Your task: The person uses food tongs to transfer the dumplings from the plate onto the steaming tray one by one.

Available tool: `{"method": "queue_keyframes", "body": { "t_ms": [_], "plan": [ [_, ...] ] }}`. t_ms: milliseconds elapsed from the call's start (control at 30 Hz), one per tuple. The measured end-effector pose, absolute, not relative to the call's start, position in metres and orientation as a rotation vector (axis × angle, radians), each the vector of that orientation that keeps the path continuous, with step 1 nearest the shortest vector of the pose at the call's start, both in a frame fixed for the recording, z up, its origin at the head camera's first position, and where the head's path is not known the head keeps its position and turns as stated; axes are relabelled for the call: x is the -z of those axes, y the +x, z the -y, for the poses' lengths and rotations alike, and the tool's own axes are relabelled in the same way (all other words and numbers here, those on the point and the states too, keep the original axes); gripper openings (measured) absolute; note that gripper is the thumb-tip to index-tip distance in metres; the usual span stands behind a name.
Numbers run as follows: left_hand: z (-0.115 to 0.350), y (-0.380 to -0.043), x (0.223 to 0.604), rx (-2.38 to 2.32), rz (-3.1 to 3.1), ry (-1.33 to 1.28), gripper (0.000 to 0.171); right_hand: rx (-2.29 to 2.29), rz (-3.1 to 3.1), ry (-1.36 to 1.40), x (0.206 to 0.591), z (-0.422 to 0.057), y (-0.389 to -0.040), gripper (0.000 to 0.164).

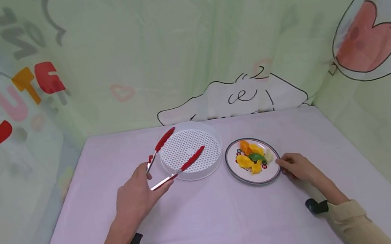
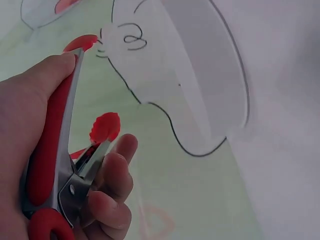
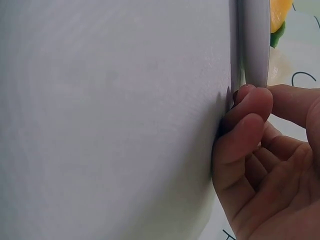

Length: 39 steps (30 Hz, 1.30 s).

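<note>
My left hand point(image 1: 134, 193) grips a pair of metal tongs with red handles and red tips point(image 1: 193, 159). The two arms of the tongs stand spread apart, with nothing between them, over a round white perforated steamer tray point(image 1: 175, 159). In the left wrist view the thumb lies along one red-covered arm of the tongs point(image 2: 52, 135), fingers curled at the other. At the right, my right hand point(image 1: 297, 166) pinches the rim of a white plate point(image 1: 234, 167) between thumb and fingers. Yellow pieces point(image 1: 244, 161), an orange piece point(image 1: 245, 147), a green piece point(image 1: 256, 157) and a pale piece point(image 1: 268, 156) lie on it.
A pale cloth covers the table point(image 1: 204, 223). Behind it and at both sides hang printed curtains point(image 1: 176, 48) with drawings and letters. The steamer tray stands close to the table's back edge, left of the plate with a small gap between them.
</note>
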<state>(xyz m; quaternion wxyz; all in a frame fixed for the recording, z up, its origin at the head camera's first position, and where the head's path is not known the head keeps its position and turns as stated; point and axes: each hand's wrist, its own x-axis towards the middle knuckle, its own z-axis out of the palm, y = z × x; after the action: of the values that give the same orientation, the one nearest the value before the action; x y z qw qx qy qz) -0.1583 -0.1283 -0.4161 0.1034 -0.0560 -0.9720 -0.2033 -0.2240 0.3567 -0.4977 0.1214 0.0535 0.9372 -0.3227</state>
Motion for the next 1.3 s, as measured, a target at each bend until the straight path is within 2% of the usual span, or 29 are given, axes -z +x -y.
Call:
{"method": "queue_keyframes", "body": {
  "t_ms": [300,733,1300],
  "plan": [
    [0.081,-0.164,0.44,0.513,2.76,-0.504,0.066,0.961,-2.723,0.148,0.496,-0.354,-0.223,0.036],
    [0.039,-0.179,0.455,0.215,2.745,-0.714,0.065,0.965,-2.696,0.176,0.492,-0.352,-0.224,0.036],
    [0.004,-0.199,0.458,-0.007,2.783,-0.765,0.064,0.957,-2.732,0.12,0.498,-0.357,-0.224,0.037]
  ]
}}
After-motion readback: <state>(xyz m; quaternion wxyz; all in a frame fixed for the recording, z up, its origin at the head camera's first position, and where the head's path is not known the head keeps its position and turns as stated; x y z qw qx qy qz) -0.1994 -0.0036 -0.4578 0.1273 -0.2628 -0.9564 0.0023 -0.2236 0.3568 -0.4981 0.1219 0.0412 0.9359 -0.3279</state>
